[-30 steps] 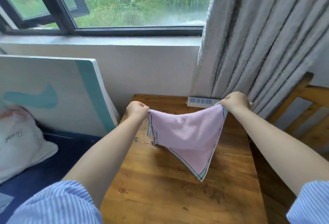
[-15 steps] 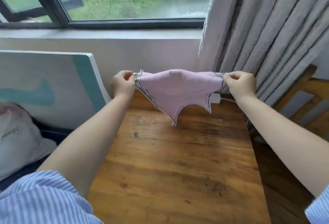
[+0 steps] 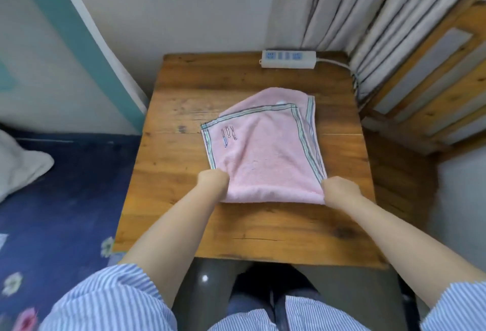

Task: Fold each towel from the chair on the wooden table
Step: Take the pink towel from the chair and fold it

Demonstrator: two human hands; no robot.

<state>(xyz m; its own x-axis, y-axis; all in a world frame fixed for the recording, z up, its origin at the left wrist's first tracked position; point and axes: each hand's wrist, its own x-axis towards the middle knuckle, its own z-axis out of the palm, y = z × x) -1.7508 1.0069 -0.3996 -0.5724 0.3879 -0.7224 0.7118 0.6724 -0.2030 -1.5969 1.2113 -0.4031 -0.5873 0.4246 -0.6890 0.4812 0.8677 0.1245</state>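
left hand [image 3: 213, 181] gripping near-left corner of pink towel [image 3: 265, 152] | right hand [image 3: 339, 189] gripping near-right corner | towel lying folded on wooden table [image 3: 263, 230], stretching away from both hands | power strip [image 3: 288, 59] sitting beyond towel

Pink towel [image 3: 265, 152], grey-striped border

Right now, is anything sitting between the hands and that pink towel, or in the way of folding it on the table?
Nothing visible. The left hand and right hand already grip the pink towel at its near corners. The white power strip sits apart at the wooden table's far edge.
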